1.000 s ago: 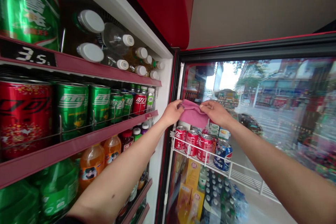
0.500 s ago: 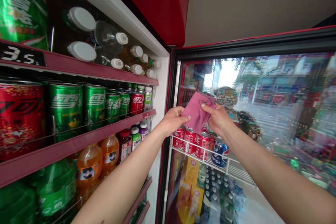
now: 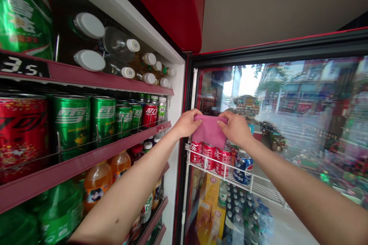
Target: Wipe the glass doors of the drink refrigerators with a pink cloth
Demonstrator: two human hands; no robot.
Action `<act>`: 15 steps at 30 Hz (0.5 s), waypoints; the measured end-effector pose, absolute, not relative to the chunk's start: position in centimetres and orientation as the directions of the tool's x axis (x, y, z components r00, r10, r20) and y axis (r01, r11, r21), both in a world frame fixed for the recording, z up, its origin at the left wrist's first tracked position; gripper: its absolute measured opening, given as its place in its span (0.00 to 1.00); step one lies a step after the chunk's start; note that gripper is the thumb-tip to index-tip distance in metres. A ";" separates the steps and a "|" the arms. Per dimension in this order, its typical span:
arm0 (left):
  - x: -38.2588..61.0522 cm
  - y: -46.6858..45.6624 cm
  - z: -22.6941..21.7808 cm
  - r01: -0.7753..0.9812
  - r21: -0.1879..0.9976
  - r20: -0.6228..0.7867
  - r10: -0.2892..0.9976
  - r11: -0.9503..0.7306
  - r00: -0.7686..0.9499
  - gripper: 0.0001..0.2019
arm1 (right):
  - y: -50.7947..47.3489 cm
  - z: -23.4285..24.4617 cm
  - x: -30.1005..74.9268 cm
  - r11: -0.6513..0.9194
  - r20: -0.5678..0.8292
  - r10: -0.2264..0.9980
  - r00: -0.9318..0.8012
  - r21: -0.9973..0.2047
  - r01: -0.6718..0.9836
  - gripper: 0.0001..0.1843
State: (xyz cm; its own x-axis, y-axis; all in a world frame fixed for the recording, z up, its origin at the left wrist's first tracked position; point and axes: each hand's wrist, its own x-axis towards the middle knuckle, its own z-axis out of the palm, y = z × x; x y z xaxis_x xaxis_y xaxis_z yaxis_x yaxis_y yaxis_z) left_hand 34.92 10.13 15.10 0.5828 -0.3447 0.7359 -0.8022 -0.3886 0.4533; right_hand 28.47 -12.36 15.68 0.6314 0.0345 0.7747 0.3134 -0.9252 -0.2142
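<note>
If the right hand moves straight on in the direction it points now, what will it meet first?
The right hand points left, into the cloth it grips; just beyond is likely the left hand, though depth is unclear.

Cloth (image 3: 209, 130) above cans (image 3: 214, 155) on rack (image 3: 258, 189)

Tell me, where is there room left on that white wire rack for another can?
The white wire rack is bare right of the Pepsi can. Its left end is packed with red cans, just below the pink cloth that the left hand and right hand hold.
</note>
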 end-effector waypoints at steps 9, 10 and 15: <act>39.5 6.0 12.9 -0.649 0.176 0.861 -0.204 -0.740 0.466 0.07 | -10.5 13.5 31.8 -0.862 0.702 0.422 0.574 0.507 0.013 0.17; 39.6 5.8 12.3 -0.650 0.125 0.863 -0.241 -0.750 0.444 0.05 | -10.4 12.9 31.8 -0.850 0.678 0.440 0.589 0.526 0.029 0.17; 39.5 5.7 9.3 -0.680 -0.101 0.826 -0.443 -0.726 0.350 0.11 | -9.7 9.1 31.0 -0.860 0.706 0.393 0.589 0.509 -0.036 0.23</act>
State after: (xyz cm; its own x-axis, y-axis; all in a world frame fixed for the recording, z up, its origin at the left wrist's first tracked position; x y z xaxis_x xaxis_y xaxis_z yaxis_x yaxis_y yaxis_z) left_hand 39.51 5.73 9.30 0.3498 -0.4427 0.8257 -0.6800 -0.7262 -0.1012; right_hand 31.00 -9.71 9.14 0.5885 0.3934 0.7063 -0.0364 -0.8598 0.5093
